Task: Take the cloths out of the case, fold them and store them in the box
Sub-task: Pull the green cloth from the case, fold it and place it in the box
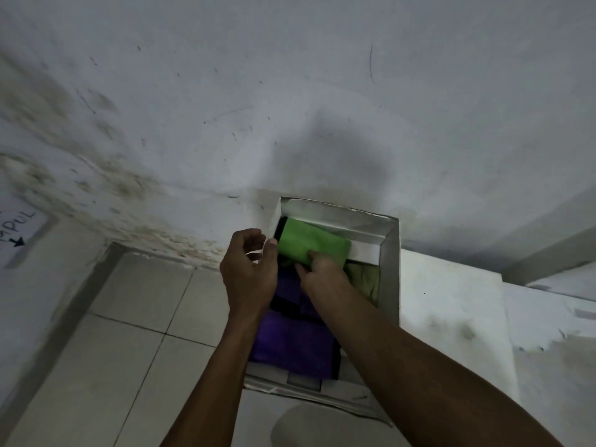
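Centrally, slightly right of the frame's middle: white box [388, 269], open-topped, standing on pale floor tiles [129, 333] against a stained white wall [290, 91]. Inside the box, at its far end: folded green cloth [306, 241], lying tilted across the upper part of the interior. Below it, toward the lower centre of the frame: purple cloth [290, 343], folded, with dark edging, filling the near part of the box. At the box's right inner side: olive cloth [364, 279], partly hidden by the forearm. Right hand [322, 275] reaching into the box, fingers bent over the near edge of the green cloth and gripping it. Left hand [250, 269] at the box's left rim, fingers loosely curled, thumb tip touching the green cloth's left end, holding nothing. At the left edge of the frame: paper sign [19, 233] with handwritten letters and an arrow, partly cut off.
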